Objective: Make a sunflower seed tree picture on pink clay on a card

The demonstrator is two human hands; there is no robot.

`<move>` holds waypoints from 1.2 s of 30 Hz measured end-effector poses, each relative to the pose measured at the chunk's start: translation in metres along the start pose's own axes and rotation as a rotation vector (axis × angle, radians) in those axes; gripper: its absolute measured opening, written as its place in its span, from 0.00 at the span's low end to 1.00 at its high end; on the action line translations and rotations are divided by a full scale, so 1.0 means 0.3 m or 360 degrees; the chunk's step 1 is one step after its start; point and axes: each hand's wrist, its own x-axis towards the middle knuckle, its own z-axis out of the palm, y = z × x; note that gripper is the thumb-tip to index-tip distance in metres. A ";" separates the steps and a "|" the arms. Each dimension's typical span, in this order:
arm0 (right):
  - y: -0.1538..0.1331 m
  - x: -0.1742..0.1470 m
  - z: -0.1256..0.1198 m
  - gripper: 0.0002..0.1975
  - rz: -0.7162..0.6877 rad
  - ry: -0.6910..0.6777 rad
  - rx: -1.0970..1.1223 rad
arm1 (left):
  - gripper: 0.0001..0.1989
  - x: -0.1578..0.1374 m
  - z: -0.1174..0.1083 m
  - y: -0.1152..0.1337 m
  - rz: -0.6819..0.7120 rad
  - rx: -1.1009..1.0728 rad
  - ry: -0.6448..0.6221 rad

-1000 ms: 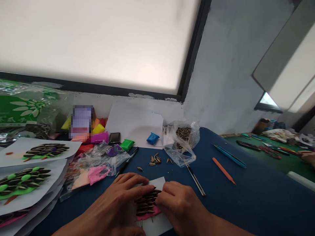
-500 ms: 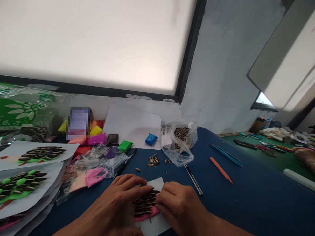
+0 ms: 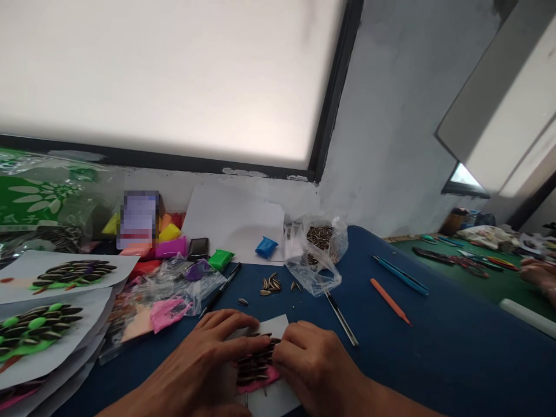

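At the near edge of the blue table lies a white paper (image 3: 278,399) with pink clay (image 3: 266,380) and overlapping rows of striped sunflower seeds (image 3: 254,362). From the left, my left hand (image 3: 212,353) rests over the paper with fingers stretched out, its index fingertip touching the seeds' upper part. My right hand (image 3: 315,359) is curled at the right side of the seeds, fingers pinched together; what they hold, if anything, is hidden. Beyond the hands sits a small heap of loose sunflower seeds (image 3: 271,284).
A clear bag of seeds (image 3: 319,240), black pen (image 3: 221,289), silver pen (image 3: 342,318), blue tweezers (image 3: 400,274) and orange tool (image 3: 391,301) surround the work. Clay packets (image 3: 221,259) and seed pictures (image 3: 47,324) lie left. Another person's hand (image 3: 538,275) shows far right.
My left index finger has shifted slightly right and down onto the seeds. My right hand has barely moved, still pinched at their right side. The other person's hand has shifted slightly.
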 end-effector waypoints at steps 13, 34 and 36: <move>0.111 0.111 -0.085 0.06 0.0417 -0.0324 -0.0085 | 0.43 -0.011 0.017 -0.032 0.0070 -0.0044 0.0047; 0.150 0.368 -0.034 0.06 -0.0012 -0.0929 -0.0295 | 0.40 -0.011 -0.020 0.007 -0.0003 0.0009 0.0002; 0.144 0.345 -0.041 0.09 -0.0014 -0.0844 -0.0267 | 0.40 -0.013 -0.024 0.009 -0.0007 0.0045 -0.0008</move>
